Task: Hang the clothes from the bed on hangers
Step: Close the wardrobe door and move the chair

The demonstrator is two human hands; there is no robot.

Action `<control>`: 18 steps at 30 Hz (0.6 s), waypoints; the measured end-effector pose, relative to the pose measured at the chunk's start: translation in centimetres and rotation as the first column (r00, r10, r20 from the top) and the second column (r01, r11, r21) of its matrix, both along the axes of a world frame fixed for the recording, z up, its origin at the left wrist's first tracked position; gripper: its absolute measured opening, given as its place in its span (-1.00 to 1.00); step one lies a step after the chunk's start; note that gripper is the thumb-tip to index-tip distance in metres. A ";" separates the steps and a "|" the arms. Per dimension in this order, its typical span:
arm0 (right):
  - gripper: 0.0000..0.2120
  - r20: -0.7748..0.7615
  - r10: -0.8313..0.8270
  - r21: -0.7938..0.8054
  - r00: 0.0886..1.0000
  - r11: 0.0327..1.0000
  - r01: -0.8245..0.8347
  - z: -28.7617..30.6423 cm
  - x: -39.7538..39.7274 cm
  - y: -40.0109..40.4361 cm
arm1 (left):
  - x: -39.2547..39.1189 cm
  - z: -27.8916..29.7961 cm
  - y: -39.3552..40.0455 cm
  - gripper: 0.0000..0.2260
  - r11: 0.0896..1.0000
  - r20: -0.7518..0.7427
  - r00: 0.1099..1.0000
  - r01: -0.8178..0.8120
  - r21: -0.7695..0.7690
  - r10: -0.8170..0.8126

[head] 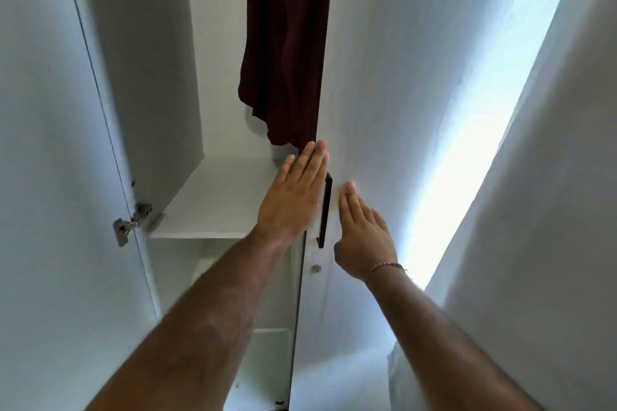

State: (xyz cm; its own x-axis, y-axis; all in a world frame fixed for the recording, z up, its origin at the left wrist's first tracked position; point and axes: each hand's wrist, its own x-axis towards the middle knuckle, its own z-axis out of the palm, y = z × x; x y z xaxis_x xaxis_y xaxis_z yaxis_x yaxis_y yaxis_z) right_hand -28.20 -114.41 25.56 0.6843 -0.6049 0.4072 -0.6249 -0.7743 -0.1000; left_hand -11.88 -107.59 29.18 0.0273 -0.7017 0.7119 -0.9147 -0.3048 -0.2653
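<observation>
So I'm looking at a white wardrobe with both hands up on the right door [384, 77]. My left hand [293, 192] is flat with fingers straight and pressed together, fingertips lying on the door's free edge just above the black bar handle [325, 210]. My right hand [364, 230] is flat too, fingers together, pressing the door face just right of that handle; there's a thin cord bracelet [384, 269] on the wrist. Small round lock [315, 268] sits right under the handle. The left door [50, 177] is swung wide open on its metal hinge [132, 222], so there's a decent gap between the two doors. Inside, a dark maroon garment [287, 43] hangs down above a white shelf [220, 200], hem apart from the shelf. Lower compartments underneath look blurry, can't tell what's in them.
</observation>
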 end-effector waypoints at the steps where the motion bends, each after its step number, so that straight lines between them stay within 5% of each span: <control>1: -0.08 -0.007 -0.013 0.010 1.000 1.000 0.013 0.0 0.8 -0.4 | 0.7 0.1 -0.5 -0.32 1.000 -0.006 1.000 0.015 0.005 -0.015; 8: 0.02 -0.063 -0.078 -0.060 0.995 0.995 0.074 -1.6 2.5 -1.5 | 2.9 -0.3 -2.0 -0.25 0.996 -0.017 0.996 0.090 -0.003 -0.090; 13: 0.04 -0.103 -0.070 -0.017 0.992 0.997 0.069 -0.5 2.6 -1.1 | 2.6 -0.2 -1.6 -0.38 0.993 -0.014 0.994 0.110 -0.029 -0.111; 18: -0.07 0.129 -0.045 0.184 0.991 0.983 0.021 1.4 2.7 1.7 | 1.8 0.9 1.1 -0.41 0.993 -0.085 0.989 0.120 0.009 -0.118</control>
